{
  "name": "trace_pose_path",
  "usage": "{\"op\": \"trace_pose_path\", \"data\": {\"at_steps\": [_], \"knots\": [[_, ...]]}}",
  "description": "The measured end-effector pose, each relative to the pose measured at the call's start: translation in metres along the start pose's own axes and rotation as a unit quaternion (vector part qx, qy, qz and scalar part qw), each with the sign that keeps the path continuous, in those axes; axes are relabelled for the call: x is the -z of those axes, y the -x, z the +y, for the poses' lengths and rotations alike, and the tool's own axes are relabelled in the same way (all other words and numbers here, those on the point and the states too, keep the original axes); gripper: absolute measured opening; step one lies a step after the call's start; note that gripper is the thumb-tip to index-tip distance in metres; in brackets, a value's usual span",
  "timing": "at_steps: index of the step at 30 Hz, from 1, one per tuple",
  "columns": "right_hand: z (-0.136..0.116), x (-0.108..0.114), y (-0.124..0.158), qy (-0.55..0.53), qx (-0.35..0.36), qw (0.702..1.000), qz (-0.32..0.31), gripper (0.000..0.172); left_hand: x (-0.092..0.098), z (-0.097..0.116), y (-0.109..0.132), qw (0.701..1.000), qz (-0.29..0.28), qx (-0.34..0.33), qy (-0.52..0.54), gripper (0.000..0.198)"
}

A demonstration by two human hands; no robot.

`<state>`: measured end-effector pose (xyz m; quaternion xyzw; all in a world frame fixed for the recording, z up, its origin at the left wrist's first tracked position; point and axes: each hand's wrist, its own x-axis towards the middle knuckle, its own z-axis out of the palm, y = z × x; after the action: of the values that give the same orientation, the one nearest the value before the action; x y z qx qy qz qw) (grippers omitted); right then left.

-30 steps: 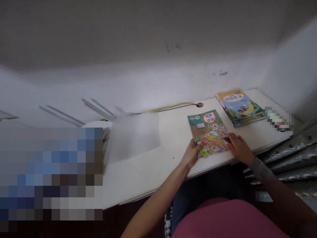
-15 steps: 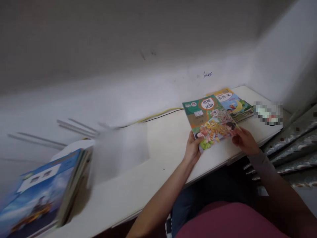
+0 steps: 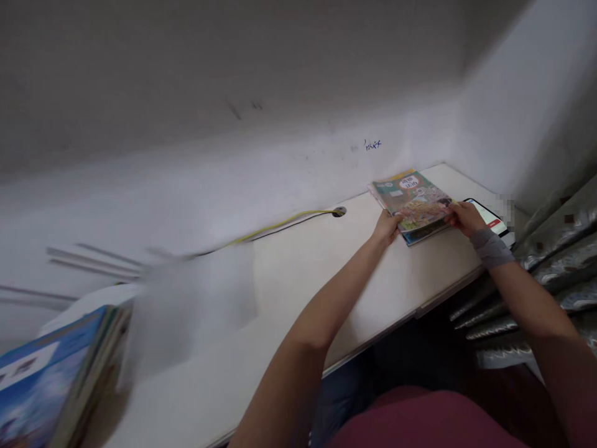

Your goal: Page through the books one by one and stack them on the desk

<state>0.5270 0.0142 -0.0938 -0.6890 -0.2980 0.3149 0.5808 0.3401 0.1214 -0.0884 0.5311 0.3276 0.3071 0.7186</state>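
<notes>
A green picture book point(image 3: 413, 198) lies on top of a small pile of books point(image 3: 422, 229) at the far right of the white desk point(image 3: 303, 292). My left hand point(image 3: 387, 226) grips the book's near left corner. My right hand point(image 3: 461, 216) holds its near right edge, fingers closed on it. Both arms reach out across the desk.
A phone point(image 3: 487, 214) lies just right of the pile. A yellow cable point(image 3: 280, 223) runs along the wall into a desk hole point(image 3: 339, 211). A second stack of books point(image 3: 51, 373) stands at the near left, beside a blurred white sheet point(image 3: 196, 305). Patterned fabric point(image 3: 550, 261) hangs at the right.
Both hands have carried the green book away from the desk's front edge and to the far right, onto the pile of books. The view has swung to the right.
</notes>
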Motion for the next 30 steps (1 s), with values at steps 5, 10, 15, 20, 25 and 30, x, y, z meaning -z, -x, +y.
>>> {"op": "trace_pose_path", "data": {"at_steps": [5, 10, 15, 20, 25, 30], "knots": [[-0.002, 0.002, -0.022, -0.004, -0.056, 0.998, -0.011, 0.022, 0.016, -0.01, -0.002, 0.992, 0.01, -0.021, -0.124, 0.028], [-0.002, 0.003, -0.039, 0.006, -0.09, 0.996, -0.021, 0.02, 0.023, -0.024, -0.002, 0.963, 0.036, -0.075, -0.257, 0.039], [0.002, 0.0, -0.04, 0.019, -0.089, 0.996, -0.001, 0.015, 0.023, -0.031, -0.003, 0.929, 0.044, -0.107, -0.352, 0.039], [0.002, -0.008, -0.036, 0.032, -0.061, 0.996, 0.05, 0.009, 0.021, -0.036, -0.007, 0.901, 0.04, -0.123, -0.415, 0.049], [0.003, -0.01, -0.024, 0.03, -0.051, 0.995, 0.077, 0.039, 0.036, -0.036, 0.003, 0.88, 0.017, -0.152, -0.449, 0.054], [0.003, -0.016, 0.012, 0.027, 0.04, 0.989, 0.143, 0.05, 0.099, -0.022, 0.052, 0.845, 0.019, -0.188, -0.499, 0.042]]}}
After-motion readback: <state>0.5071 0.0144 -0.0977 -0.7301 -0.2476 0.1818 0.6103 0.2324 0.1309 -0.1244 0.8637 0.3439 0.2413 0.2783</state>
